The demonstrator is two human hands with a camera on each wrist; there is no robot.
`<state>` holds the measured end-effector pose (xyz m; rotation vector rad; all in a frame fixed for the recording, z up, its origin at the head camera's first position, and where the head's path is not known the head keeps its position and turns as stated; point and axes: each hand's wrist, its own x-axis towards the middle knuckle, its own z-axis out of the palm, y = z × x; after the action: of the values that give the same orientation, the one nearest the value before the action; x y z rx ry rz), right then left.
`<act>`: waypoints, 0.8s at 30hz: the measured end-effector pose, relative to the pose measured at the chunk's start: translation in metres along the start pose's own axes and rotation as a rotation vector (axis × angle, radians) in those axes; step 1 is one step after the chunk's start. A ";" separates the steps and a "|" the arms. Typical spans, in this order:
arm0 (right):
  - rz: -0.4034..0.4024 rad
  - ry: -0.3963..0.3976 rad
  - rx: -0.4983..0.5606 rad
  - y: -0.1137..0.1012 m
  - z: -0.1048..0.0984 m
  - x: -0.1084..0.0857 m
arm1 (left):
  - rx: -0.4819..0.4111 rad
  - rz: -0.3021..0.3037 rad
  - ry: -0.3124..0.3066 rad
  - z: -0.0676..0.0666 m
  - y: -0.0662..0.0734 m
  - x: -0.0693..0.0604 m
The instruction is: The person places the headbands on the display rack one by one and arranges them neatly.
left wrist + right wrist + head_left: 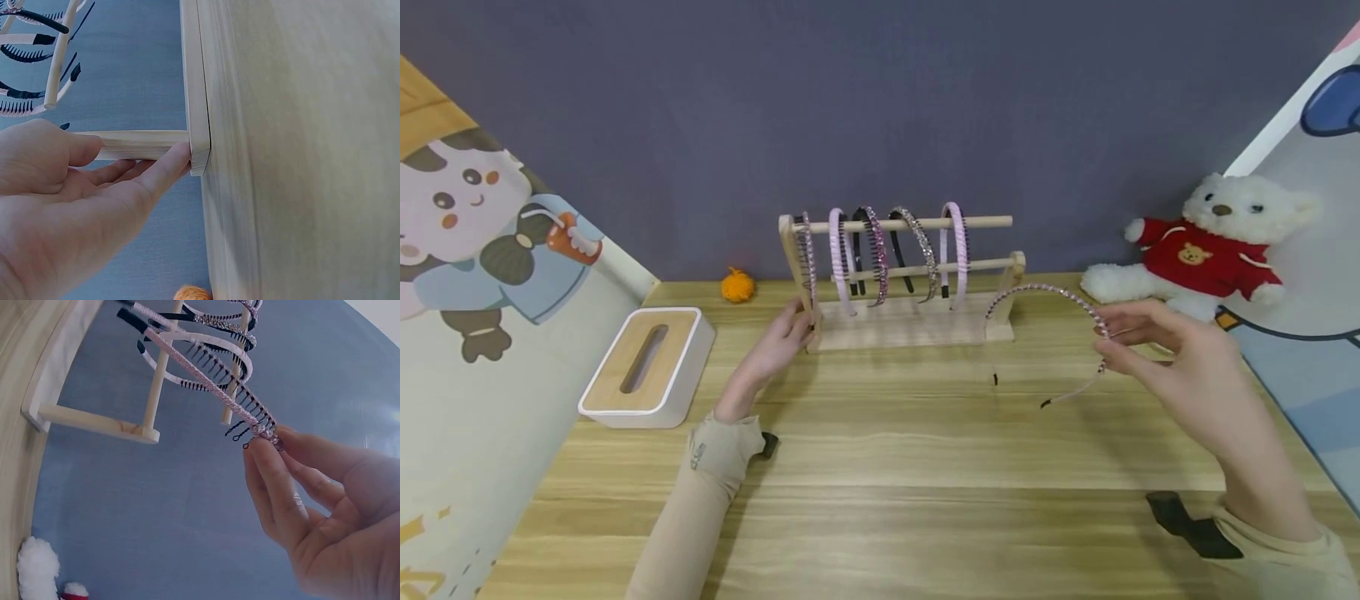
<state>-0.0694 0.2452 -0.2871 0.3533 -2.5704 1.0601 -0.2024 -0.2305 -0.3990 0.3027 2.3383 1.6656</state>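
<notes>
A wooden headband stand (887,333) has two rails and stands near the wall. My left hand (775,342) holds its left upright low down; the left wrist view shows thumb and fingers on either side of the upright (144,144). To the right of the stand, my right hand (1180,358) pinches a thin pink headband (1052,288) on one side, in the air above the table. In the right wrist view this headband (203,378) shows dark comb teeth and black tips. Several headbands hang on the stand, among them a pink wrapped headband (957,242) and a silver glittery headband (919,237).
A white tissue box (688,375) with a wooden lid is on the left. Behind it sits a small orange fuzzy ball (737,286). At the back right, a white teddy bear (1210,250) in a red sweater leans near the wall. The wooden table (925,533) spans the front.
</notes>
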 end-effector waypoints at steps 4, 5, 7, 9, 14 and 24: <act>-0.004 0.036 0.012 0.000 -0.003 0.000 | 0.000 -0.004 0.000 0.000 0.001 -0.001; -0.006 0.040 0.022 0.000 -0.004 0.000 | -0.001 -0.006 0.001 -0.001 0.000 -0.001; -0.014 0.055 0.039 0.000 -0.005 0.001 | 0.004 -0.007 0.002 -0.001 0.001 -0.001; -0.020 0.069 0.038 0.000 -0.006 0.001 | 0.007 -0.007 0.003 -0.001 0.000 -0.001; -0.010 0.089 0.034 -0.003 -0.005 0.001 | 0.010 -0.009 0.001 -0.002 -0.001 0.000; 0.009 0.137 0.085 -0.007 -0.006 0.006 | 0.012 0.000 0.011 -0.001 -0.002 0.000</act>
<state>-0.0714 0.2439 -0.2759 0.2808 -2.4141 1.1581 -0.2028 -0.2316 -0.4003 0.2963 2.3574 1.6581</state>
